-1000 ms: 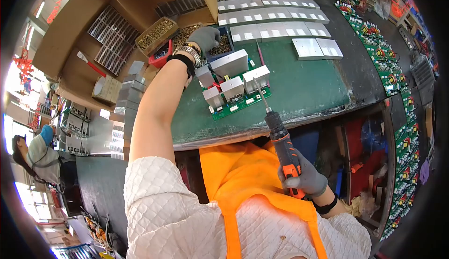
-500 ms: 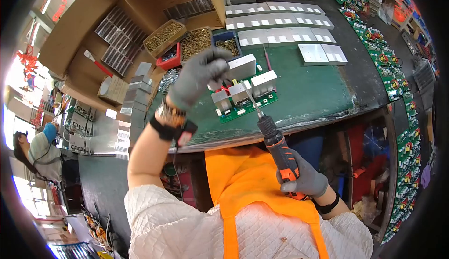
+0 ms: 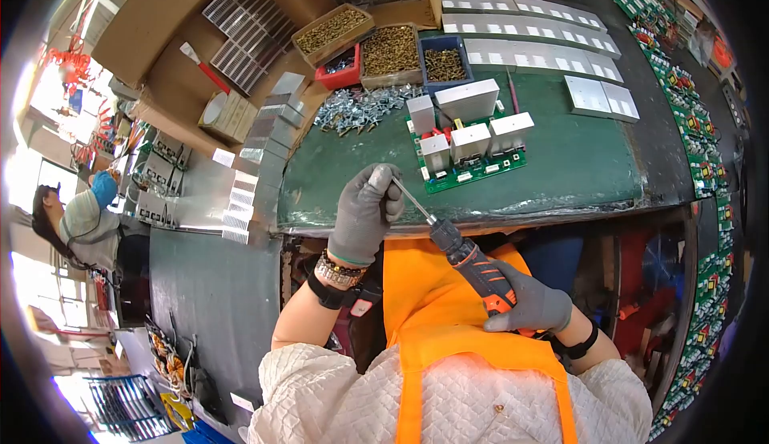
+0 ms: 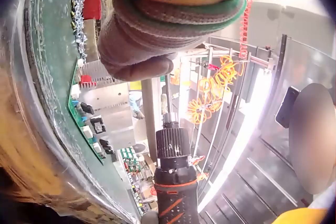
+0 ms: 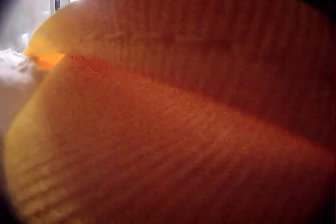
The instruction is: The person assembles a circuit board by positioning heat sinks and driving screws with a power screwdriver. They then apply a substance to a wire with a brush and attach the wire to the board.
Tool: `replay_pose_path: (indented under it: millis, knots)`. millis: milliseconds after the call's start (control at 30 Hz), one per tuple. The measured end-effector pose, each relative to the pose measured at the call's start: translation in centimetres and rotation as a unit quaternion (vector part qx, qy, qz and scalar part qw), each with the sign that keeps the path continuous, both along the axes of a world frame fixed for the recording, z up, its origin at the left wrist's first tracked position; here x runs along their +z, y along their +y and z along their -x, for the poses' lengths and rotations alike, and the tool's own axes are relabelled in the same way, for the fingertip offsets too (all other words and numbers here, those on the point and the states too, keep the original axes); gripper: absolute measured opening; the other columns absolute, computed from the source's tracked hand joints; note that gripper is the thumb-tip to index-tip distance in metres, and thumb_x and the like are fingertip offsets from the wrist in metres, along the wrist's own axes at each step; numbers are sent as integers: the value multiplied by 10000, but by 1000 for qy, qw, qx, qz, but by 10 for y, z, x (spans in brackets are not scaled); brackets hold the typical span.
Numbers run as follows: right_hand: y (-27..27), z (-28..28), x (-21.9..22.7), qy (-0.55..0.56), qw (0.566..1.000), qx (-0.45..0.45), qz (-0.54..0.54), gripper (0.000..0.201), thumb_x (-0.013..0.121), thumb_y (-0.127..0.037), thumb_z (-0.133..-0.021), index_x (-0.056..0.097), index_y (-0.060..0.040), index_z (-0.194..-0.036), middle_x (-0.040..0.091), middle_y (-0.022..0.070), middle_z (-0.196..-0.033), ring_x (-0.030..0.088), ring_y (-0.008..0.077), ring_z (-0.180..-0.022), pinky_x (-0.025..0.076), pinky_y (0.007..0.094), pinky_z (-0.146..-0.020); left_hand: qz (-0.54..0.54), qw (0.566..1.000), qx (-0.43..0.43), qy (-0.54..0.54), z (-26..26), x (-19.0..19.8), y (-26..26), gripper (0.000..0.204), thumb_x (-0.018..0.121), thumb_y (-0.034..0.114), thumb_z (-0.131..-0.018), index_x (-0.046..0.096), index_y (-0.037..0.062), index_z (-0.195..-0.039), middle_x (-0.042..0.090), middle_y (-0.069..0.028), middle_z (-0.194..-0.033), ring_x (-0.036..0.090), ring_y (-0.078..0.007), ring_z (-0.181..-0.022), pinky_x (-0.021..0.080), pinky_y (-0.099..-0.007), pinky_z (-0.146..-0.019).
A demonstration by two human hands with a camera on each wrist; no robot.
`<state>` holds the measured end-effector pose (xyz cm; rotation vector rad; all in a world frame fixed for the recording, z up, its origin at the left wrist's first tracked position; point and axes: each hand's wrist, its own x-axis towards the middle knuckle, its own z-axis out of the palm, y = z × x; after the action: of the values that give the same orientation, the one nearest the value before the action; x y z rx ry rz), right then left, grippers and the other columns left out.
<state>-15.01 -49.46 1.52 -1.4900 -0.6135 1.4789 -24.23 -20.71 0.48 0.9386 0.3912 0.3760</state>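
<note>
Grey-gloved left hand (image 3: 364, 215) pinches bit (image 3: 414, 199), tip hidden

On the desk (image 3: 324, 173), a pile (image 3: 360, 109) is lying left of the board (image 3: 474, 176), plates (image 3: 587, 97) right, a bin (image 3: 444, 64) behind.

The head view looks forward and down at the desk (image 3: 320, 163), sharing the power screwdriver (image 3: 473, 270) with the near left wrist view; the right wrist view faces a very close ribbed surface (image 5: 168, 129)
</note>
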Motion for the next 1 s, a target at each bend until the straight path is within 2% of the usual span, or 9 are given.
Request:
replay_pose_path:
  millis: [400,467,533,600,667,700,767,900,1000]
  knots:
    - [-4,2,-9,29,1000,-6,-5,898,874,-191,-663,392,-38,-1406,567,50,-1058,539,126,-922,469,279,-813,-77,994,-70,45,2,-3,23,298,633,268,-950,597,-7,-1057,605,-44,-832,541,-119,-674,444,-244,-622]
    - [-3,2,-10,35,999,-13,-12,904,873,-174,-663,383,-43,-1412,565,44,-1037,539,119,-899,474,276,-795,-203,967,-145,50,-5,6,36,373,633,284,-951,589,-31,-1145,632,-57,-885,567,-120,-732,470,-264,-666]
    - [-7,5,-11,47,998,-46,5,923,872,-131,-657,363,-49,-1423,563,32,-995,538,107,-853,480,269,-760,-265,961,-78,6,-23,19,63,392,646,271,-942,589,-12,-1208,651,-27,-902,602,-94,-757,484,-236,-675]
    - [-8,6,-6,54,997,-64,9,932,871,-114,-652,355,-52,-1426,563,27,-979,540,104,-833,483,268,-750,-426,901,56,55,-54,23,105,359,654,287,-925,634,21,-1167,678,-54,-864,635,-129,-785,495,-262,-692]
    - [-9,7,-3,57,995,-82,9,942,871,-96,-648,348,-54,-1430,563,22,-963,542,101,-812,486,267,-741,-639,750,102,138,-80,7,163,281,642,260,-912,678,66,-1112,706,-108,-884,667,-214,-819,512,-332,-736]
    - [-10,9,-3,59,994,-95,1,935,868,-87,-648,352,-50,-1426,563,20,-953,546,99,-808,487,266,-734,-641,749,102,135,-91,9,176,281,642,260,-912,678,66,-1112,706,-108,-884,667,-214,-819,512,-332,-736]
    - [-15,11,-5,57,992,-110,-9,928,866,-79,-648,355,-46,-1422,563,17,-943,550,96,-803,488,265,-727,-696,654,19,296,-109,14,191,218,627,222,-895,709,110,-1062,704,-150,-953,672,-299,-890,512,-395,-793]
    - [-22,14,-11,20,991,-127,-29,890,847,-63,-662,362,-31,-1408,570,20,-935,558,90,-809,487,259,-705,-751,611,-72,242,-141,13,166,213,622,214,-895,702,119,-1069,701,-142,-987,667,-309,-907,504,-381,-818]
    - [-23,15,-7,47,989,-142,-21,880,841,-65,-667,362,-26,-1404,574,19,-938,560,91,-818,489,262,-718,-801,515,-172,253,-161,10,143,263,567,228,-904,697,161,-1123,703,-133,-1028,665,-315,-962,518,-404,-839]
